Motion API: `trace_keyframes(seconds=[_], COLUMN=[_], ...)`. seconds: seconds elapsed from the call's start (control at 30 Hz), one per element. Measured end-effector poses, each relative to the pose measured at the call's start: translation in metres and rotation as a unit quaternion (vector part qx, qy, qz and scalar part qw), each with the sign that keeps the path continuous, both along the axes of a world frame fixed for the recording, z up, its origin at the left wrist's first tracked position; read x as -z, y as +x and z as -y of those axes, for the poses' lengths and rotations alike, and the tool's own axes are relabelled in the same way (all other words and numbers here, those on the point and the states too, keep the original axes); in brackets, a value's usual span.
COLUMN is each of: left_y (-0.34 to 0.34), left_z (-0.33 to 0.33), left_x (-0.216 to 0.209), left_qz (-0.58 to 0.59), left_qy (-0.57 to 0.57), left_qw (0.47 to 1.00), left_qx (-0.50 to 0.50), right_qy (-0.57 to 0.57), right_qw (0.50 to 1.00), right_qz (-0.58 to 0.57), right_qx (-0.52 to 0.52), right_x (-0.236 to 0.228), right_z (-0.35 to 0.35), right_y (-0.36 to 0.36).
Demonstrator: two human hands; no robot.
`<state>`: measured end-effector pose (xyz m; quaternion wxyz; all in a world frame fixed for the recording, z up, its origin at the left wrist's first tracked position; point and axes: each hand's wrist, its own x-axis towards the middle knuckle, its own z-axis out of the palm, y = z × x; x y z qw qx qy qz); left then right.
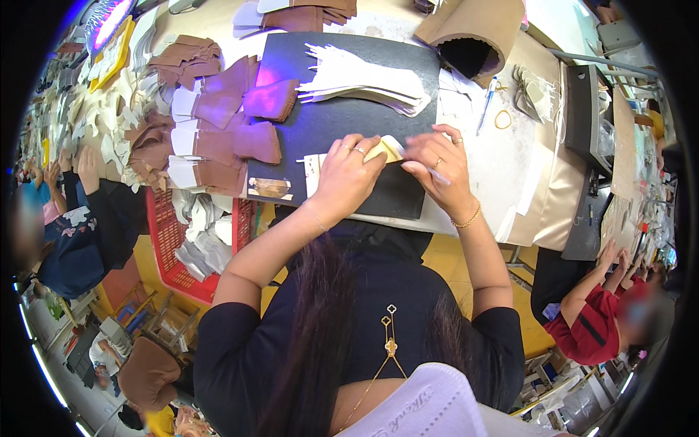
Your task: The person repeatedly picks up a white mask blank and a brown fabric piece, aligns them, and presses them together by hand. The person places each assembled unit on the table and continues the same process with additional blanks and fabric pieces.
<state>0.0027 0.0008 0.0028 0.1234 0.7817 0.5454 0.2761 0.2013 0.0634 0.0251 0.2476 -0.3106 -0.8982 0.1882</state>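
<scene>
Gripping a small pale-yellow piece point(390, 150), the left hand point(349, 175) has its fingers curled over it, hiding much of its outline; the piece sits above the near half of the black board point(389, 198). The right hand point(443, 169), just beside, is blurred at the fingertips, closed on a slim pale tool point(440, 176); its working end cannot be made out. A cream strip point(312, 171) is partly covered by the left hand.

A band of board separates the hands from the stack of white pieces point(368, 81) on the far side, thin and flat, with ragged tabs at the left. Right of the board's edge, a stretch of pale tabletop point(473, 156) runs toward a pen point(488, 103). Brown pieces point(218, 142), soft-looking and flared, overlap the board's left edge. Far right: a thick tan roll point(502, 29), inside dark, top cut off. Near left: a red slatted plastic basket point(166, 244), partly under the table.
</scene>
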Motion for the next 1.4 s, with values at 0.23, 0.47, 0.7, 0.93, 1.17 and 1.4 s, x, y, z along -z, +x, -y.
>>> trace_keyframes(seconds=[0.23, 0.47, 0.7, 0.93, 1.17, 1.4], left_y=[-0.008, 0.009, 0.003, -0.004, -0.023, -0.029], left_z=[0.039, 0.039, 0.029, 0.009, -0.042, -0.066], left_x=[-0.019, -0.016, -0.011, -0.009, -0.013, -0.017], left_qz=[0.086, 0.011, 0.000, 0.228, 0.834, 0.841], left_qy=[-0.150, -0.122, -0.067, -0.152, -0.368, -0.404], left_qw=[0.959, 0.956, 0.965, 0.959, 0.373, 0.333], left_qx=[0.223, 0.266, 0.252, 0.069, -0.172, -0.138], right_qy=[0.036, 0.035, -0.138, -0.083, -0.056, -0.171], right_qw=[0.996, 0.993, 0.987, 0.996, 0.983, 0.952], right_qz=[0.070, 0.108, 0.032, -0.032, 0.127, 0.209], right_qx=[-0.036, -0.041, -0.072, 0.020, 0.122, 0.147], right_x=[0.022, 0.011, -0.007, -0.029, -0.003, -0.004], right_z=[0.004, 0.011, -0.011, -0.085, -0.104, -0.100], right_y=[-0.042, -0.050, -0.061, -0.070, -0.081, -0.078])
